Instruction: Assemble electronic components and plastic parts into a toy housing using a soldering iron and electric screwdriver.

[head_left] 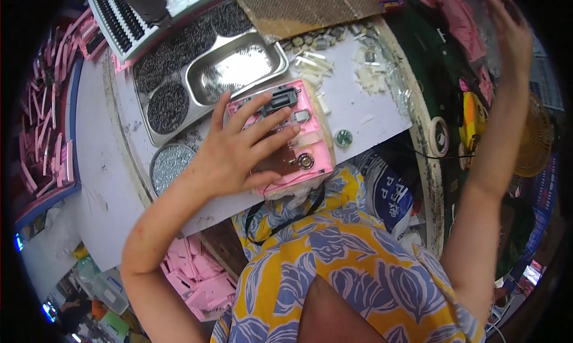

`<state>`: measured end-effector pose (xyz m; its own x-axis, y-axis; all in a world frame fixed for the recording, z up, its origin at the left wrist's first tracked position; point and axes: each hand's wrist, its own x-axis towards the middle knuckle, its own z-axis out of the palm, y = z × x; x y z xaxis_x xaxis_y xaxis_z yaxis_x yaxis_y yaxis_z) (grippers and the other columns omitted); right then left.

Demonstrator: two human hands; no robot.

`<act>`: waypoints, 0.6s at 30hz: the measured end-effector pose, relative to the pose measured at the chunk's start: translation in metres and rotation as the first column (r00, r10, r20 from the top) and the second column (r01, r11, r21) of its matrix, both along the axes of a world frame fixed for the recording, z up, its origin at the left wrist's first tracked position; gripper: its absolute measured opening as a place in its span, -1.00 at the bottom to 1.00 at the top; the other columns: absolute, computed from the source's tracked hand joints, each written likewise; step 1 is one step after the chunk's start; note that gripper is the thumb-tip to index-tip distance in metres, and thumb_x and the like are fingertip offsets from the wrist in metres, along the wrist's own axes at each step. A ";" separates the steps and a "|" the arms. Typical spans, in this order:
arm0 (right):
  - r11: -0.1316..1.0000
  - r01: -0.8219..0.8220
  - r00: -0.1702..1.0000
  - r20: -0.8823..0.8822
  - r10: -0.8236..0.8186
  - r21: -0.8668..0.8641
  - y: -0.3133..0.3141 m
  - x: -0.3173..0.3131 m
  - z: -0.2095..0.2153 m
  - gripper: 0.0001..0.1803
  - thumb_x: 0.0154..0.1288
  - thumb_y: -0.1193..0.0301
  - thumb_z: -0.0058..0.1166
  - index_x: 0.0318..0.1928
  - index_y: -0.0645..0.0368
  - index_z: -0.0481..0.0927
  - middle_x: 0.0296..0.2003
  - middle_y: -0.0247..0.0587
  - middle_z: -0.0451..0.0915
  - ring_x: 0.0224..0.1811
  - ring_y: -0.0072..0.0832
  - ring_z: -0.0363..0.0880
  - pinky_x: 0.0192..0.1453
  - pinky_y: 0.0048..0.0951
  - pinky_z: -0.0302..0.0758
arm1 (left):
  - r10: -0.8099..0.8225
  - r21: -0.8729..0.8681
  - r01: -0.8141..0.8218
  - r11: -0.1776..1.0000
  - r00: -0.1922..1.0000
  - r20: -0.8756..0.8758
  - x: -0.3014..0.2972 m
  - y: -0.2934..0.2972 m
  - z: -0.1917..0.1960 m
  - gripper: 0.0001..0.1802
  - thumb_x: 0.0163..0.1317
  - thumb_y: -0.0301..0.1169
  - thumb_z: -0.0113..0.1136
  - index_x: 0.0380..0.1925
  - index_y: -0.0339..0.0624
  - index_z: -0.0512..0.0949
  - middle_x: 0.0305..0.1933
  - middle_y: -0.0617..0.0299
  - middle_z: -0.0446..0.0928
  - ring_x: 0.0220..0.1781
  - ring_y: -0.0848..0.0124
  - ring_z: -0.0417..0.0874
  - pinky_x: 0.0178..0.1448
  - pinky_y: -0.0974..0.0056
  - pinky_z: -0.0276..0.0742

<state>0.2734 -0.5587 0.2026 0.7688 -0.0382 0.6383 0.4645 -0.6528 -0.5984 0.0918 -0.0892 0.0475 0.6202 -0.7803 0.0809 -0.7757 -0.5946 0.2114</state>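
Observation:
My left hand point(239, 143) is spread over an open pink plastic casing point(322, 146), its fingers apart and lying across the parts inside. The casing holds a dark grey plastic part point(280, 101), a small silvery block point(302, 117), a brown board point(280, 161) and a round metal-ringed part point(305, 160); the hand covers some of it. Far to the right, my right hand point(508, 33) is stretched up beside pink plastic pieces point(462, 27). Its fingertips reach a pink edge at the rim of the picture, and whether they grip it is unclear.
A metal tray point(277, 59) holds dark springs point(170, 107); a round dish of small silvery parts point(170, 164) stands nearby. White plastic pieces point(373, 74), small metal cylinders point(322, 42) and a brown ribbed sheet point(310, 9) lie behind. Pink shells point(42, 128) fill the left side. A tape roll point(439, 136) is at right.

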 end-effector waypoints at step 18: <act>0.606 -0.279 0.643 -0.324 0.694 0.745 0.177 -0.170 -0.124 -0.19 0.55 0.10 -0.04 0.56 0.24 -0.07 -0.11 0.05 0.67 -0.36 -0.44 0.70 -0.39 -0.62 0.58 | -0.329 -0.436 -0.900 0.006 0.410 -0.851 -0.045 0.003 0.030 -0.58 0.46 -0.46 0.12 0.27 -0.28 0.36 -0.22 0.23 0.63 -0.58 0.65 0.31 -0.55 0.50 0.16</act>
<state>0.1030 -0.3813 0.0789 0.9602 0.2626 0.0948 0.0539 0.1588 -0.9858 0.0469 -0.0858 0.0776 0.9684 -0.1327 -0.2112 0.2488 0.4512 0.8570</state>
